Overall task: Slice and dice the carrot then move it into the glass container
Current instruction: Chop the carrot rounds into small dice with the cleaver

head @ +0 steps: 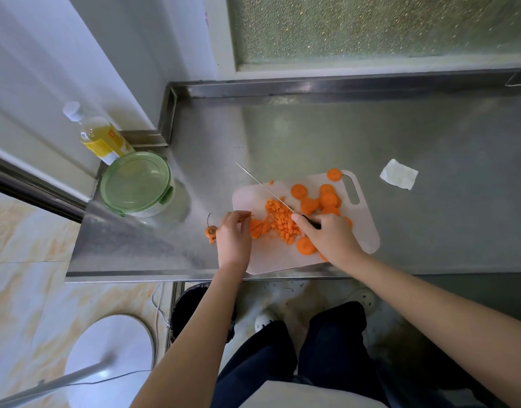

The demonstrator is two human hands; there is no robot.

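A stainless steel counter (371, 128) with a raised back lip runs under a frosted glass window (371, 28); a pale wall closes its left end, and beige marbled floor tiles (26, 231) lie below. A white cutting board (362, 228) sits at the counter's front edge, carrying a pile of diced carrot (282, 220) in the middle and carrot rounds (328, 198) to the right.

The right hand (327, 235) has its fingers wrapped around the black handle of a knife (265, 187), blade angled up-left over the dice. The left hand (234, 235) lies at the board's left edge with fingers curled over carrot strips (257, 228); whether it grips them I cannot tell. A carrot end (211, 231) lies on the counter just beside that hand.

The glass container (137, 184), green lid on, stands at the counter's left end, well apart from the board, with a bottle of yellow liquid (101, 136) behind it. A folded paper towel (399, 174) lies to the right. A dark bin (191, 301) stands under the counter.
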